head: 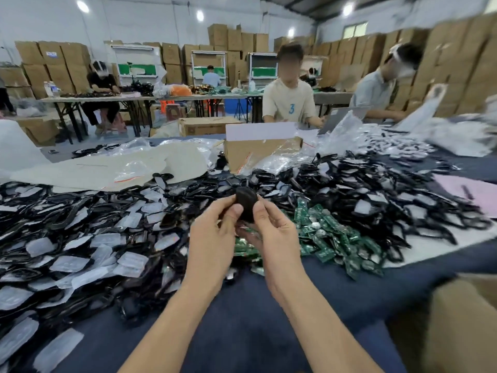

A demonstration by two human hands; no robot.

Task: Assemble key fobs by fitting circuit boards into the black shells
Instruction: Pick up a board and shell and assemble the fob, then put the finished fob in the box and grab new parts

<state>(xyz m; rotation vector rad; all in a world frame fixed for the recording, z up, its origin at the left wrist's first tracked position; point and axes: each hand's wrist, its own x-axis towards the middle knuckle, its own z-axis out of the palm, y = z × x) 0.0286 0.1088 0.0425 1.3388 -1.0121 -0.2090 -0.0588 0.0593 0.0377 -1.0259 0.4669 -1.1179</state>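
Pinching 1 black shell (246, 203) between both thumbs, left hand (215, 232) and right hand (274, 232) hold it over the green circuit boards (333, 238), probably to press it together.

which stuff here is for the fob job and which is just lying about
Job: black shell in the left hand and right hand; pile of green circuit boards; heap of black shells.
Lying about: cardboard box; clear plastic bags; pink sheet.
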